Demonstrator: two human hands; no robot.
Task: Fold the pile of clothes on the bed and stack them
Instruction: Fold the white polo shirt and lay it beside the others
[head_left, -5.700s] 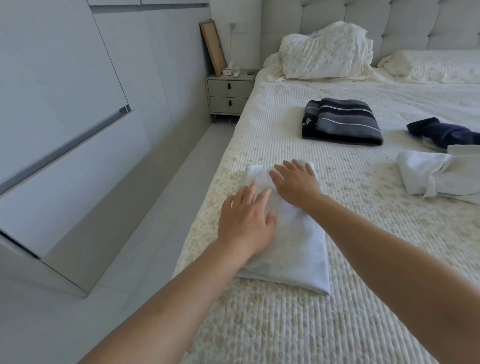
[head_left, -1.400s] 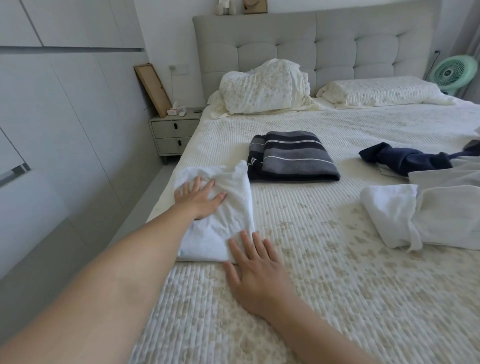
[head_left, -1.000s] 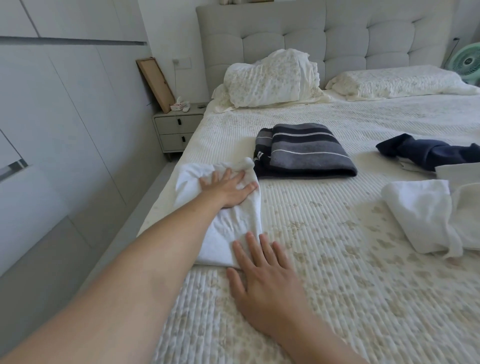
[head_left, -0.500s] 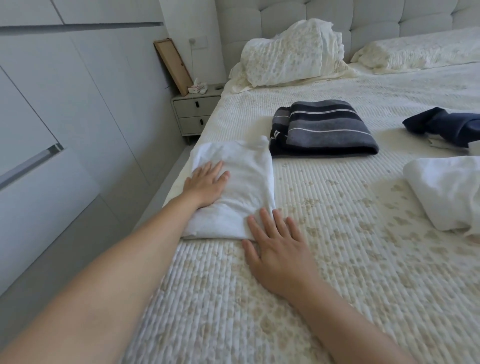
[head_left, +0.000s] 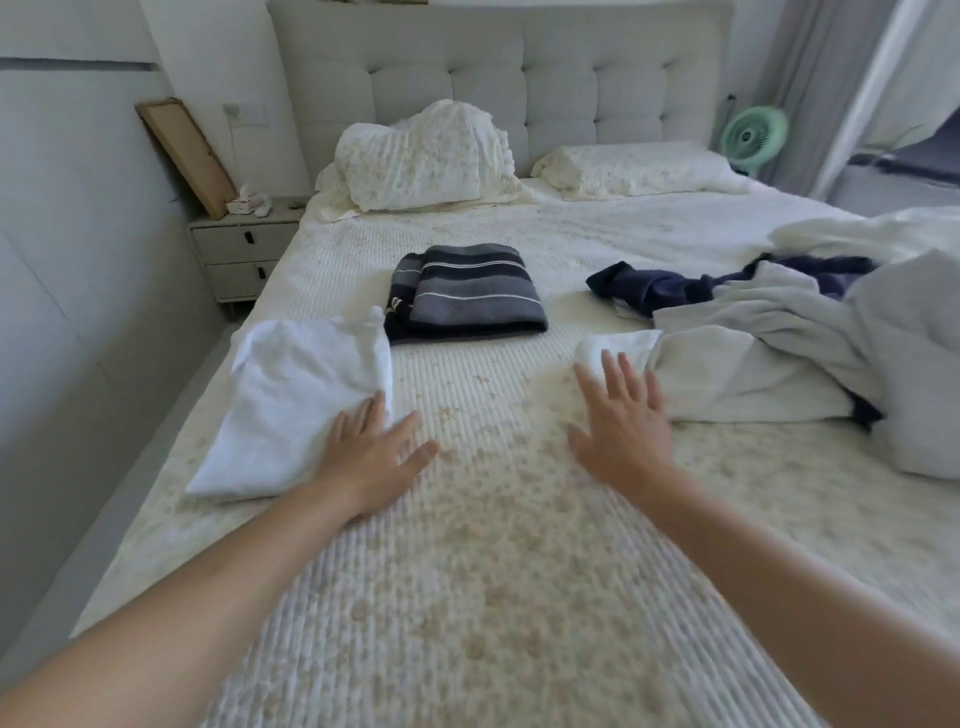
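A folded white garment lies near the bed's left edge. My left hand is open, fingers spread, at its near right corner, partly over the bedspread. Behind it sits a folded dark striped garment. To the right lies the unfolded pile: a white piece, a navy piece and more pale cloth. My right hand is open with straight fingers, its fingertips at the near left corner of the white piece.
The quilted bedspread stretches between my arms. Two pillows lie against the tufted headboard. A nightstand with a leaning frame stands left of the bed, beside a wardrobe wall. A green fan stands at the far right.
My left hand slid off the top of the folded white garment to its near right corner. My right hand left that garment's edge and moved right to the unfolded white piece.
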